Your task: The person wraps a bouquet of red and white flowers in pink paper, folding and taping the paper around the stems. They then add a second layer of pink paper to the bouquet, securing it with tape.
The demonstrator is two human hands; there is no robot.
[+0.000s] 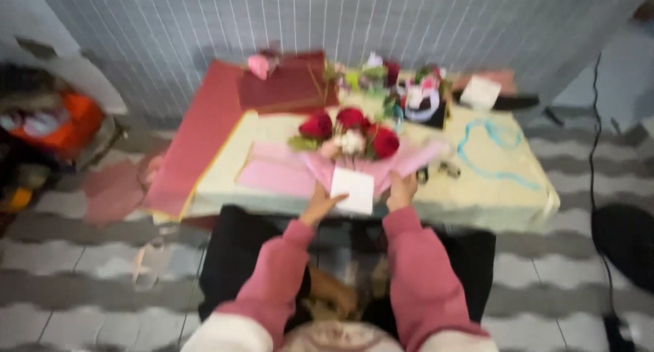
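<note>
Pink sleeves [415, 270] fill the bottom of the view, both of mine, running up from my lap toward the bench [518, 202]. At the end of them my left hand [319, 203] and right hand [402, 188] sit on either side of a bouquet [351, 137] lying at the near edge of the bench, straight ahead at twelve o'clock. My left grip is spread flat, fingers reaching in to touch the white card [353, 190] at the foot of the bouquet. My right grip is curled against the pink wrapping [415, 158] at the bouquet's three o'clock side; the blur keeps me from telling whether it pinches the paper or only presses on it. Red roses and a pale bloom crowd the top of the wrap, pointing away from me. Flat pink sheets [276, 175] lie on the bench at nine o'clock from the bouquet. Dark red paper [204, 131] drapes over the bench's far left corner. A light blue ribbon [494, 151] loops across the bench at two o'clock. More flowers and a small white box [481, 92] stand along the far edge. Grey and white striped floor [82, 270] surrounds everything.
</note>
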